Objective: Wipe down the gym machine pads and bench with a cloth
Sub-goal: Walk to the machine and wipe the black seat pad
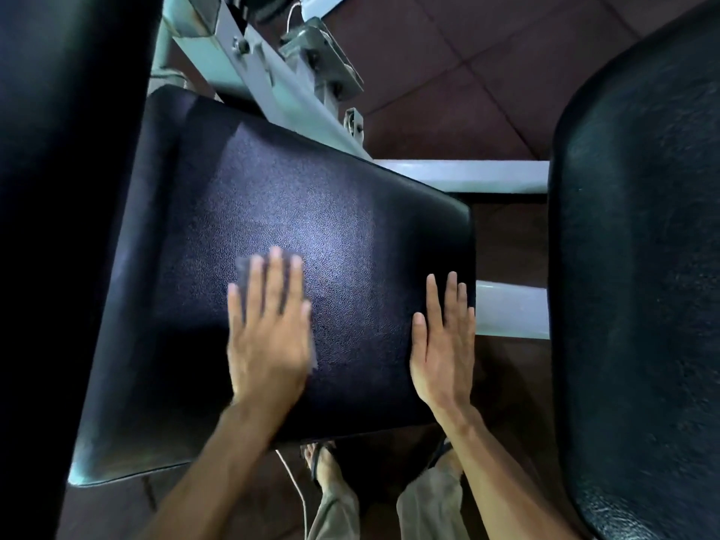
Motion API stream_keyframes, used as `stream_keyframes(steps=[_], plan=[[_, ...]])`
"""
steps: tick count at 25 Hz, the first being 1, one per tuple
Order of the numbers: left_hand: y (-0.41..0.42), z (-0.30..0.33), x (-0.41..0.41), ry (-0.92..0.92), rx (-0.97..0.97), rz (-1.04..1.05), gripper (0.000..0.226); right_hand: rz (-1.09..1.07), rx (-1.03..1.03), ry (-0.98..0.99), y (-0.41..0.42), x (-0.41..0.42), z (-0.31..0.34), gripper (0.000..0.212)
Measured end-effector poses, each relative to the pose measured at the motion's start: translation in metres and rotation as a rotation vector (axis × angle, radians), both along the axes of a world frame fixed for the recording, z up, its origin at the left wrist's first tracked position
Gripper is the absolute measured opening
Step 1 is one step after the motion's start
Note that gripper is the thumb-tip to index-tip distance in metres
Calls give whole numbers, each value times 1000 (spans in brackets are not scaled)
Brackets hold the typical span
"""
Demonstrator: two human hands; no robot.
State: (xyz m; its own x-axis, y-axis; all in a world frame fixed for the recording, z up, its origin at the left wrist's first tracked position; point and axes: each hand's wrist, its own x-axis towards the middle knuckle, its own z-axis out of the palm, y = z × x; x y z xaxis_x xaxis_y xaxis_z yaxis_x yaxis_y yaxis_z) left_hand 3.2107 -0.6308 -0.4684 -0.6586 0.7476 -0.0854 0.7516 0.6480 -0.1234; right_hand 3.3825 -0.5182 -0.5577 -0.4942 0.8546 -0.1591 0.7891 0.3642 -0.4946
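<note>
A black textured bench pad (331, 212) fills the middle of the head view. My left hand (269, 329) lies flat on its near half, fingers spread, pressing a small grey cloth (243, 270) against the pad; only the cloth's edges show past my fingers. The hand is blurred. My right hand (442, 341) rests flat and empty on the pad's right edge, fingers apart.
Another black pad (639, 267) stands at the right, and a dark pad (58, 189) fills the left side. The pale metal frame (459, 175) runs behind and between the pads. Below are my feet in sandals (323, 465), a thin white cord (296, 489) and a reddish tiled floor (448, 72).
</note>
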Motion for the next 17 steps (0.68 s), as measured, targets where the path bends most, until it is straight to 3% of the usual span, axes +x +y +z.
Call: stream_keyframes(steps=[2,6,10,13,17], plan=[[47,0,-38,4,38,77,56,-3,2,-2,0,-2,0,56],[153,-24,-46,-98,82,-33,57,-9,13,6,-1,0,-2,56],[93,-25,10,-117,25,-191,56,-13,5,30,1,0,-3,55],[-4,-5,52,-101,13,-124,56,-14,8,35,-1,1,-1,55],[39,2,-26,-32,44,99,55,-29,10,27,-1,0,1,55]])
